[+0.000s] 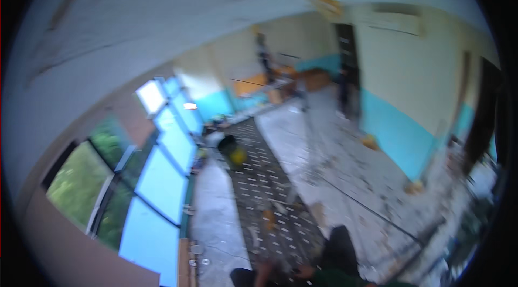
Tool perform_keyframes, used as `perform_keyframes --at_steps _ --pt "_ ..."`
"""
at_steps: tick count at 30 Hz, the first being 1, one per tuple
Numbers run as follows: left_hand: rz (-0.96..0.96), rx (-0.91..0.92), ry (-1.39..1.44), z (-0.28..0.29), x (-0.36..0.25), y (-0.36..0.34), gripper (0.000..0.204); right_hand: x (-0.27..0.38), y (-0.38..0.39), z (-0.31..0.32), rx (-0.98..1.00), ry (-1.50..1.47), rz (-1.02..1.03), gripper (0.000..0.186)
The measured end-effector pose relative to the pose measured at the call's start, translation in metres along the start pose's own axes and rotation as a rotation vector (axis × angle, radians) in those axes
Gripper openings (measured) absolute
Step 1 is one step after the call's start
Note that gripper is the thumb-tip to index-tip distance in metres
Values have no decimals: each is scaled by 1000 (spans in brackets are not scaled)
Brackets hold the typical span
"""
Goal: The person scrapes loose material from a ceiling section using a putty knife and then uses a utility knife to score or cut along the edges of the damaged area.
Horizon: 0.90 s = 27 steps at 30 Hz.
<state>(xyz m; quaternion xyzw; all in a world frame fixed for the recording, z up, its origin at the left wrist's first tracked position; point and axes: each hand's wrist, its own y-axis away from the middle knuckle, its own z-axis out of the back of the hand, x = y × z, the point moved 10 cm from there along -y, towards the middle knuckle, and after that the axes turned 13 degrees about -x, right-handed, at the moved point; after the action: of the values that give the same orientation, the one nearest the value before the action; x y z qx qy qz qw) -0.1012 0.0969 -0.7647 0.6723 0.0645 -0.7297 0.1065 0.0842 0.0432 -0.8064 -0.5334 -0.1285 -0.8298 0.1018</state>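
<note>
At the lower edge, my left hand (264, 272) is smeared by motion, and its fingers cannot be made out. Close to its right, my right hand (305, 272) comes out of a dark green sleeve (337, 278). A small dark shape lies against its fingers, too blurred to name or to tell whether it is held. Both hands are low between my dark-clad knees (341, 249), over the near end of a long dark strip with rows of white dashes (251, 179). An orange-yellow patch (268, 219) lies on that strip ahead of my hands.
A dark bucket-like container with yellow (233, 152) stands farther along the strip. Tall windows (156, 179) line the left. A thin dark rod or cable (372, 209) crosses the littered floor on the right. Two people, one at the far wall (263, 57) and one near a doorway (344, 90), stand beyond.
</note>
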Motion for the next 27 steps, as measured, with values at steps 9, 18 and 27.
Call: perform_keyframes --at_steps 9,18,27 --pt "27 -7 -322 -29 -25 27 21 25 43 24 170 -204 -397 56" --pt "40 -54 -369 -37 -28 19 21 38 27 46 166 2 -255 65" --pt "38 -66 -407 -44 -35 24 20 -60 3 -22 128 -143 -210 59"
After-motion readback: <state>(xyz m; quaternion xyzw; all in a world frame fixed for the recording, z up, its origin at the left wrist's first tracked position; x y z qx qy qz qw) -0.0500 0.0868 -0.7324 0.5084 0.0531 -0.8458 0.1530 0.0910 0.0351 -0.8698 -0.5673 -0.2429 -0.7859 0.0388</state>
